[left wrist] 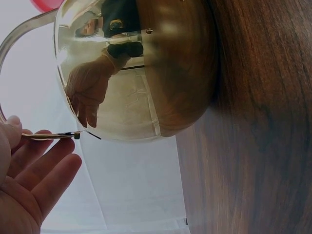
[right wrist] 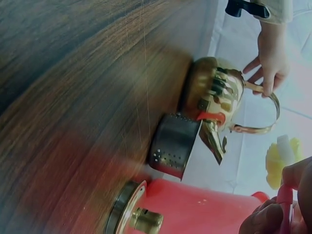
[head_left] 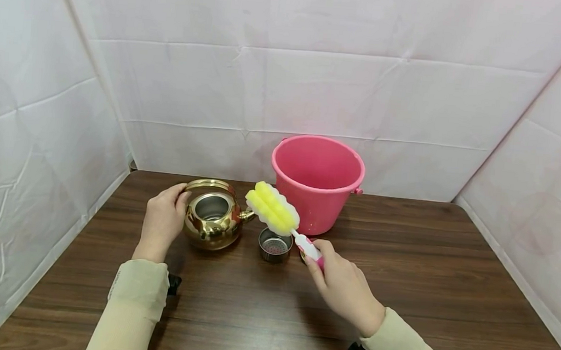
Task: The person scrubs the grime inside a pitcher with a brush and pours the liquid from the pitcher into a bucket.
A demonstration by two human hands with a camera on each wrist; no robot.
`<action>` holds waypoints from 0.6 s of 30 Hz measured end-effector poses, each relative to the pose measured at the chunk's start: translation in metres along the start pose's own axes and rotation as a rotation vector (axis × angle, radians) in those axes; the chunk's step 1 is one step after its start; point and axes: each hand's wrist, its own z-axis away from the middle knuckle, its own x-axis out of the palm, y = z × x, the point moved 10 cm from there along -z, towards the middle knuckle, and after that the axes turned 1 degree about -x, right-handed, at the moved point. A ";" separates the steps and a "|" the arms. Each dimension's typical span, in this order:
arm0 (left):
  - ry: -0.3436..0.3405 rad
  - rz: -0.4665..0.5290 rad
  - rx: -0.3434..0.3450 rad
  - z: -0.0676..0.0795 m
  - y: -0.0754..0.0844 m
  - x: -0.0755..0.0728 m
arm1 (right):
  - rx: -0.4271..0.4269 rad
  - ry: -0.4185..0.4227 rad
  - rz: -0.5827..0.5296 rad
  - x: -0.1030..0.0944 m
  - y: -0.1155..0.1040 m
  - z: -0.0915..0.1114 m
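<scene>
A golden teapot (head_left: 208, 235) stands lidless on the table, its spout pointing right and its arched handle (head_left: 210, 184) raised. My left hand (head_left: 162, 218) pinches the near-left end of that handle between thumb and fingers, as the left wrist view also shows. In my right hand (head_left: 346, 282) is a sponge bottle brush (head_left: 274, 210), gripped by its white and pink handle. The yellow and white sponge head is up in the air between teapot and bucket. Below it sits a perforated metal strainer (head_left: 275, 250). The teapot's lid (right wrist: 148, 222), with a brass knob, lies partly hidden behind my right hand in the head view.
A pink bucket (head_left: 314, 210) stands at the back of the dark wooden table (head_left: 249, 326), behind the strainer and lid. White cloth walls (head_left: 193, 86) close off the back and both sides.
</scene>
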 end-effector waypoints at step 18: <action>-0.008 -0.010 -0.003 0.000 -0.001 0.004 | -0.040 -0.120 0.003 0.025 -0.021 -0.007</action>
